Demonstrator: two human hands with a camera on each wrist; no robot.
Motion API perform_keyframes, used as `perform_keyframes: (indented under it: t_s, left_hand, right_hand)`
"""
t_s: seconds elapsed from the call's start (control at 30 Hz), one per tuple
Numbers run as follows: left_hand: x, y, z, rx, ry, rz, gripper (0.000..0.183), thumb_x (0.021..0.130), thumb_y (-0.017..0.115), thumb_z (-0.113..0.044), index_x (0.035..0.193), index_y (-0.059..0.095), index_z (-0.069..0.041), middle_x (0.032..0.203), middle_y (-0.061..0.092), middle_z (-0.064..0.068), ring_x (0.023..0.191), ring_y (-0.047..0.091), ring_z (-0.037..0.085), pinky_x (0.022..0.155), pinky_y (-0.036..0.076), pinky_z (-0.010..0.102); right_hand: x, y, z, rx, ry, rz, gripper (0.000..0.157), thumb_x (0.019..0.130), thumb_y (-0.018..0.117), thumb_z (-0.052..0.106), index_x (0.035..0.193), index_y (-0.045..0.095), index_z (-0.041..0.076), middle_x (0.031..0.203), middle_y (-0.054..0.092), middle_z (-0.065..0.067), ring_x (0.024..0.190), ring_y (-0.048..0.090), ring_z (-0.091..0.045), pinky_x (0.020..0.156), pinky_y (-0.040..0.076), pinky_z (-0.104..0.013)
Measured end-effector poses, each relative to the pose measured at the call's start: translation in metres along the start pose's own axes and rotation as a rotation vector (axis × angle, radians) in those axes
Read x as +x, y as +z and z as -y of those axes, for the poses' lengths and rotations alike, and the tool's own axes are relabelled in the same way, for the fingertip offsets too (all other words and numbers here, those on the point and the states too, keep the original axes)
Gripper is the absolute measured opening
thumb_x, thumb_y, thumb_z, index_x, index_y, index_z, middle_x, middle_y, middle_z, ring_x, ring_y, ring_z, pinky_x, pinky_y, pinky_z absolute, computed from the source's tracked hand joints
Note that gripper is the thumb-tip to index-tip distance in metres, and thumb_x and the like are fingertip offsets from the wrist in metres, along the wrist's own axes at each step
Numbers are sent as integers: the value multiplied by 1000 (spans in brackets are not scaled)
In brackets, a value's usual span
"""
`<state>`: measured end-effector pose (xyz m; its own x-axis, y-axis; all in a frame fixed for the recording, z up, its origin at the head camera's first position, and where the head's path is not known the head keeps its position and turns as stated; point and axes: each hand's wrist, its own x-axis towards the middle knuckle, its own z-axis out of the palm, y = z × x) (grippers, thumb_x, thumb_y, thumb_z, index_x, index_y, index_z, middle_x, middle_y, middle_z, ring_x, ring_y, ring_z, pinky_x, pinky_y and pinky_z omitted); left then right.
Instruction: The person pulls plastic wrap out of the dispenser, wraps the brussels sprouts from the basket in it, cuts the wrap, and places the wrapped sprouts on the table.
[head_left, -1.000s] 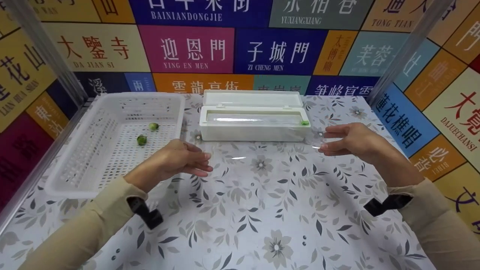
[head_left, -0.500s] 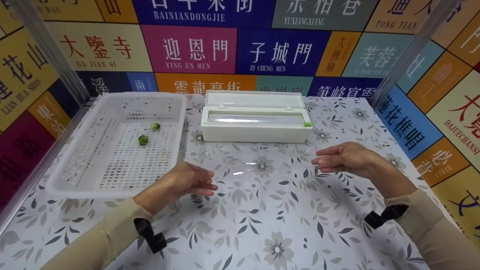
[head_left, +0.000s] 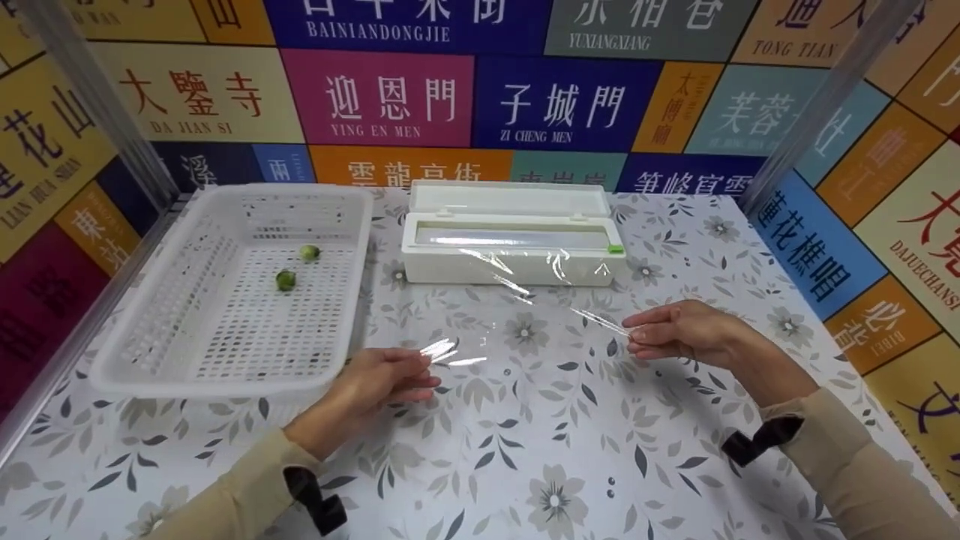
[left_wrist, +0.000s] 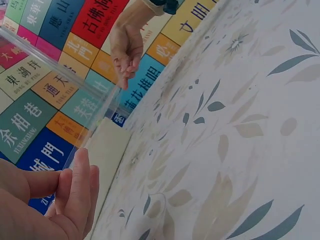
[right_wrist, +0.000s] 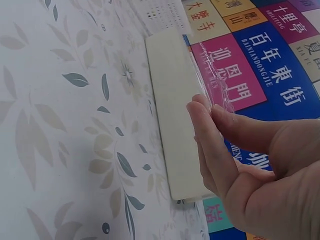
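Observation:
A sheet of clear cling film (head_left: 514, 285) stretches from the white dispenser box (head_left: 517, 270) toward both hands; mostly its shiny streaks show. My left hand (head_left: 382, 384) pinches the film's left corner between thumb and fingers. At the other corner, my right hand (head_left: 686, 331) does the same, and wrinkled film (right_wrist: 215, 70) runs off its fingertips in the right wrist view. The box stands behind the hands with its lid (head_left: 510, 199) raised. Inside lies the film roll (head_left: 510, 238), and a green slider (head_left: 616, 249) sits at the right end of the front edge.
To the left stands a white perforated basket (head_left: 225, 388), its right side near my left hand. It holds two small green vegetables that look like Brussels sprouts (head_left: 286, 280). A flower-patterned cloth (head_left: 555, 420) covers the table. Sign-printed panels (head_left: 375, 97) close off the back and sides.
Both hands have drawn toward the front of the table, away from the box, pulling out more film. The right hand has also come slightly left. Box, basket and vegetables stay put.

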<state>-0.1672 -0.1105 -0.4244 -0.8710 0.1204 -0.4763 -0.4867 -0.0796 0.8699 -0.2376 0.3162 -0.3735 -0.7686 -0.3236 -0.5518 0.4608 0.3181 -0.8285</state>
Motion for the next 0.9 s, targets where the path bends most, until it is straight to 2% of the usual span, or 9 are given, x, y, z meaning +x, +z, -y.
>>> perform_keyframes:
  t_s: [0.17, 0.37, 0.5, 0.77, 0.9]
  left_hand:
    - [9, -10, 8, 15, -6, 28, 31, 98, 60, -7, 126, 60, 8, 99, 74, 16, 92, 76, 20, 77, 63, 25]
    - [17, -23, 15, -24, 34, 127, 34, 98, 61, -8, 125, 56, 12, 97, 77, 13, 87, 75, 17, 77, 63, 24]
    - [20, -28, 20, -39, 35, 153, 37, 97, 63, -7, 126, 55, 15, 94, 77, 12, 86, 75, 16, 76, 62, 23]
    - [28, -30, 27, -17, 23, 133, 38, 96, 64, -5, 126, 56, 16, 86, 77, 9, 81, 76, 16, 74, 63, 24]
    - [30, -27, 28, -6, 13, 107, 36, 95, 65, -3, 124, 57, 16, 82, 76, 9, 78, 75, 15, 72, 63, 24]
  right_hand:
    - [6, 3, -11, -16, 20, 1, 64, 93, 69, 5, 145, 37, -15, 98, 75, -2, 87, 74, -11, 84, 61, -24]
    - [13, 8, -22, -30, 42, -7, 57, 90, 73, 7, 137, 49, -14, 94, 77, -4, 83, 75, -12, 79, 63, -26]
    - [17, 11, -27, -59, 45, -23, 51, 89, 74, 8, 131, 53, -12, 92, 76, -4, 81, 74, -12, 78, 63, -26]
    - [27, 11, -39, -51, 49, -16, 28, 88, 75, 6, 113, 66, -5, 90, 77, -6, 77, 73, -14, 76, 63, -26]
    - [31, 10, -46, -46, 40, -29, 27, 88, 75, 4, 111, 65, -5, 89, 77, -6, 77, 74, -14, 75, 63, -26]
